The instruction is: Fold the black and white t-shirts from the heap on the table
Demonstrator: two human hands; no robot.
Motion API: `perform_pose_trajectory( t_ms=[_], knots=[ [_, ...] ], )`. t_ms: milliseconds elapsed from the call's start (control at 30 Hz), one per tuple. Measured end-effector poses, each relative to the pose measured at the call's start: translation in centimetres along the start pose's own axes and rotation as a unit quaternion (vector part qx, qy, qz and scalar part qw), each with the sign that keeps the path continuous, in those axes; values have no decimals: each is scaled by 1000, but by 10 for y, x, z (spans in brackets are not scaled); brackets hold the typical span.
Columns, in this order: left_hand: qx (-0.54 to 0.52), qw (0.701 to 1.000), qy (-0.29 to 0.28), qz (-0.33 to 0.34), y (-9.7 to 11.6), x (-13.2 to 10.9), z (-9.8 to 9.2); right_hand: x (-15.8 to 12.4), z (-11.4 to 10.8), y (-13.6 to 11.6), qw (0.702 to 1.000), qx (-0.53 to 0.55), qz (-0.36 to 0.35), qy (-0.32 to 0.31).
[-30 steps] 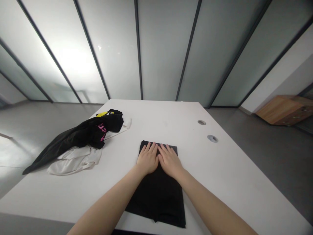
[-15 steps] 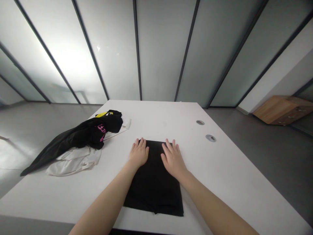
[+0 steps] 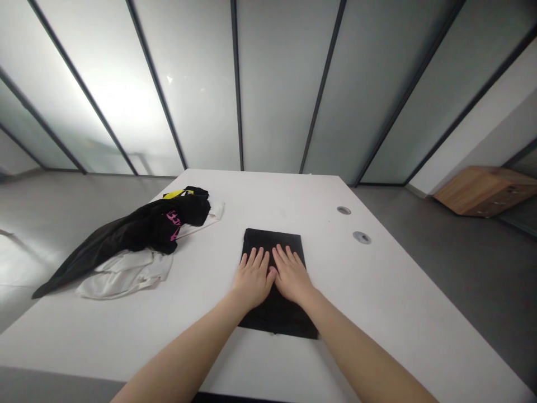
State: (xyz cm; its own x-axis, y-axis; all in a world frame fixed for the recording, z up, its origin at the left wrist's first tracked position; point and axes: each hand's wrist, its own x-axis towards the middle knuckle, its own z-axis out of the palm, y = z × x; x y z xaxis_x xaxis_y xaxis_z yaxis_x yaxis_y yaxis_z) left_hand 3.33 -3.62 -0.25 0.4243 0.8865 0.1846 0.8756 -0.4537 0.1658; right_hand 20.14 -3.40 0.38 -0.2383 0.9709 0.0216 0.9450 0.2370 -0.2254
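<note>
A folded black garment (image 3: 272, 246) is laid mid-desk (image 3: 377, 291), long axis running near to far. Left hand (image 3: 253, 277) and right hand (image 3: 291, 276) are pressed flat on it, fingers extended, nothing gripped.

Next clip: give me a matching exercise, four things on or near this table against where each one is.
Things:
1. folded black cloth
2. clothes pile
3. round cable ports
4. wooden cabinet

Places:
A. on the floor, far right
B. set into the white table, right of the cloth
C. flat under the left hand and right hand
D. at the table's left edge

Pairs: 1-C; 2-D; 3-B; 4-A
</note>
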Motion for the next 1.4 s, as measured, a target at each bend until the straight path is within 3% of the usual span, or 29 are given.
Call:
perform_pose_trajectory(
  t_ms=[333, 567, 733, 867, 1000, 1067, 1133, 1300, 1333, 1400],
  knots=[
    [-75, 991, -1, -111, -37, 15, -7, 2, -1, 34, 997, 5, 78, 9],
    [-84, 989, 5, -120, -60, 24, -15, 3, -5, 47, 994, 11, 100, 42],
    [-54, 986, 9, -159, -72, 31, -14, 5, -4, 62, 976, -1, 202, 78],
    [-80, 987, -20, -140, -75, 34, -11, 9, 2, 69, 977, 51, 183, 101],
    [-175, 976, 8, -125, -79, 39, -13, 14, 1, 69, 959, 189, 124, 170],
    [-273, 956, 25, -105, -78, 40, -15, 14, -2, 67, 931, 290, 100, 196],
    [-396, 913, 33, -95, -76, 42, -16, 14, -5, 63, 887, 399, 104, 209],
    [-659, 731, 47, -173, -64, 45, -19, 13, -17, 48, 726, 632, 193, 192],
    [-685, 700, 42, -197, -63, 46, -20, 13, -20, 46, 703, 653, 209, 187],
    [-708, 666, 16, -234, -61, 47, -24, 12, -27, 43, 672, 684, 231, 167]
  ],
)
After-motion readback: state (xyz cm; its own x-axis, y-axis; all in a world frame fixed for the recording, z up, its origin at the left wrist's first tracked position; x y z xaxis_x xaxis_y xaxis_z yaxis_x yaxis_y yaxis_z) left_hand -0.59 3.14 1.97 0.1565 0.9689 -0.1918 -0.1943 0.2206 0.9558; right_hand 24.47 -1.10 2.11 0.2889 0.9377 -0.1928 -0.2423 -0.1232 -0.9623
